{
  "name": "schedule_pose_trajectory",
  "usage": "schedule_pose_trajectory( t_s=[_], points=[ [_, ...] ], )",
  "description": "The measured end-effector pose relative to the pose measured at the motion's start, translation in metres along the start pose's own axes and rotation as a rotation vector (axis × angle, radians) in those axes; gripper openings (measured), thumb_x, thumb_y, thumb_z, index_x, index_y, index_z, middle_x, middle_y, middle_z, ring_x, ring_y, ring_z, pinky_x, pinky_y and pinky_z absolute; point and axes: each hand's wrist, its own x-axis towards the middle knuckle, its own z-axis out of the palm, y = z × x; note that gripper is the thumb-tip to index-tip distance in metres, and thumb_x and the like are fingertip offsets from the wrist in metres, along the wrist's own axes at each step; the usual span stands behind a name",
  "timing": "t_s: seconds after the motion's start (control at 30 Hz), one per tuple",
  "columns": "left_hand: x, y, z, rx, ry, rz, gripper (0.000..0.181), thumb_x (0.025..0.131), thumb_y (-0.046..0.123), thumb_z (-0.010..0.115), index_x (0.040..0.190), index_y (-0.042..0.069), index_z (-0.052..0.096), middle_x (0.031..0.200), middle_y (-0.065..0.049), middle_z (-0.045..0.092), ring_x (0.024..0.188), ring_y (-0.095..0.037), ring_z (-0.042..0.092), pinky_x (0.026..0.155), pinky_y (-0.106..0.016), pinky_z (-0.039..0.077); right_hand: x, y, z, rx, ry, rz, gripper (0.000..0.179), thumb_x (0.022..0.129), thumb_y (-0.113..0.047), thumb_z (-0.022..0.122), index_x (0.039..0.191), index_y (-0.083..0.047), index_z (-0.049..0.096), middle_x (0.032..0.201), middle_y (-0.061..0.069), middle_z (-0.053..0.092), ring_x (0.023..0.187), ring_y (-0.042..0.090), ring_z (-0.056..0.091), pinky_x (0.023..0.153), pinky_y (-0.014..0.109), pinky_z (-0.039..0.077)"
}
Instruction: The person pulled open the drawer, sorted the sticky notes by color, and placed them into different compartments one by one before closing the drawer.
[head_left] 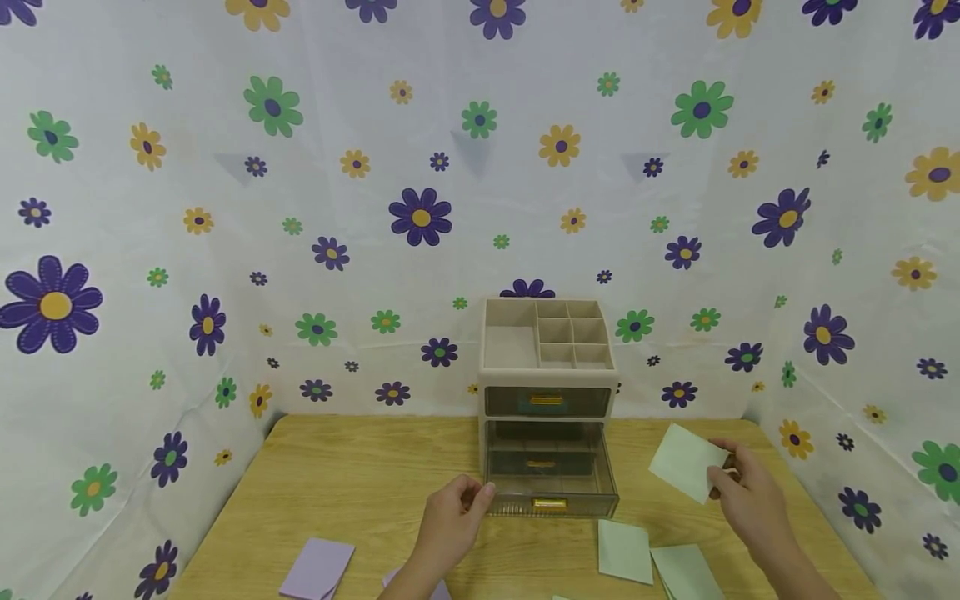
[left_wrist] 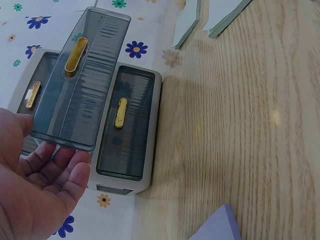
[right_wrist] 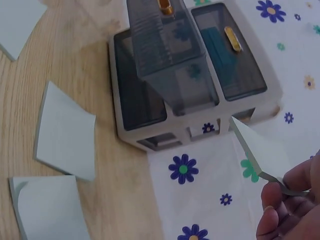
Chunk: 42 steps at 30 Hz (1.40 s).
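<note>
My left hand (head_left: 450,521) holds the left front corner of a clear grey drawer (head_left: 551,506), its thumb at the rim and its curled fingers by the side wall. This middle drawer is pulled out of a beige desk organizer (head_left: 510,377) and looks empty. To the right of the organizer, my right hand (head_left: 753,500) pinches a pale green sticky note pad (head_left: 686,462) by one edge, raised above the table. In the right wrist view, the pad (right_wrist: 260,155) is tilted between thumb and fingers.
More green pads (head_left: 625,552) (head_left: 686,571) lie at front right, purple pads (head_left: 318,568) at front left. The organizer's top drawer (right_wrist: 230,55) contains something teal. Small compartments (head_left: 573,333) divide its top. Flowered cloth (head_left: 337,292) surrounds the wooden table (head_left: 360,475).
</note>
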Motion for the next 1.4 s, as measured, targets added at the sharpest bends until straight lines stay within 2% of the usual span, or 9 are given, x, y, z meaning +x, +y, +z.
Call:
schedule_pose_trajectory(
  t_s=[0.3,0.6,0.83,1.07,1.4],
  points=[
    [-0.001,0.002,0.001,0.001,0.004,-0.006,0.037,0.096,0.043,0.055,0.086,0.008,0.062,0.072,0.005,0.057,0.065,-0.007,0.051,0.059,-0.022,0.045,-0.003,-0.020,0.010,-0.053,0.104,-0.169,0.025,0.100,-0.015,0.052,0.123,-0.008,0.057,0.084,0.008,0.057,0.072,0.012,0.049,0.059,0.022,0.042],
    [0.000,0.002,0.002,0.002,0.016,-0.008,0.037,0.096,0.043,0.056,0.087,0.007,0.062,0.073,0.005,0.058,0.068,-0.007,0.053,0.063,-0.021,0.048,0.000,-0.036,0.029,0.035,0.078,-0.292,0.018,0.098,-0.009,0.055,0.115,-0.007,0.062,0.074,0.005,0.050,0.061,0.012,0.044,0.050,0.023,0.039],
    [-0.001,0.000,0.003,-0.006,0.019,0.001,0.036,0.094,0.043,0.059,0.086,0.008,0.062,0.074,0.006,0.059,0.070,-0.006,0.055,0.065,-0.021,0.049,0.009,-0.042,0.048,0.011,0.002,-0.324,0.019,0.095,-0.004,0.058,0.112,-0.008,0.063,0.079,0.005,0.059,0.067,0.013,0.051,0.057,0.024,0.045],
    [-0.001,0.000,0.003,0.001,0.040,0.005,0.034,0.093,0.041,0.061,0.085,0.008,0.062,0.074,0.006,0.060,0.069,-0.006,0.056,0.063,-0.021,0.049,0.020,-0.049,0.069,-0.117,-0.064,-0.347,0.022,0.092,-0.003,0.060,0.112,-0.013,0.064,0.081,0.001,0.061,0.073,0.015,0.055,0.063,0.028,0.047],
    [0.000,-0.002,0.004,-0.015,0.033,-0.015,0.036,0.092,0.043,0.063,0.086,0.008,0.062,0.073,0.005,0.059,0.067,-0.007,0.054,0.061,-0.021,0.048,0.032,-0.071,0.092,-0.254,-0.277,-0.467,0.020,0.092,-0.004,0.062,0.107,-0.016,0.066,0.081,-0.006,0.060,0.066,0.010,0.049,0.059,0.027,0.043]
  ],
)
